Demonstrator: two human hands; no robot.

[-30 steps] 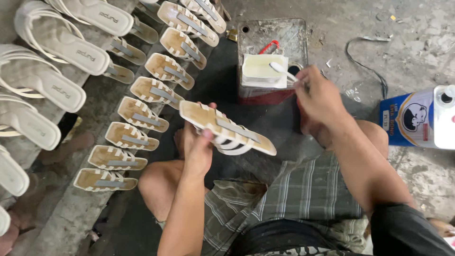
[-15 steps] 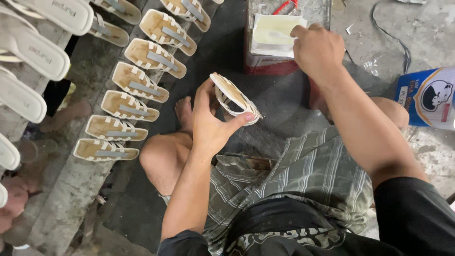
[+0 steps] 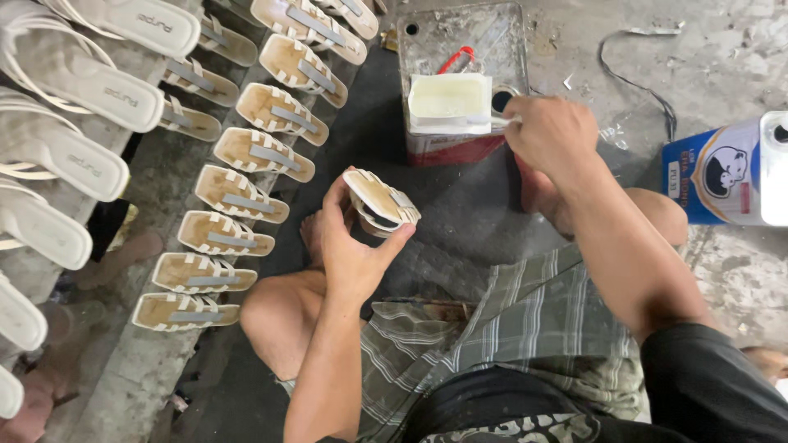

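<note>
Sandal (image 3: 380, 203), a strappy beige one seen sole-up near the middle of the frame, sits in the left hand (image 3: 355, 246), fingers wrapped around its edges. It looks light, with a stiff sole and soft woven straps, so the sole rim seems the safest hold. Right hand (image 3: 548, 131) is clenched on a small brush (image 3: 495, 120) over the cream tub (image 3: 449, 100) atop a square tin (image 3: 465, 49), upper centre.
</note>
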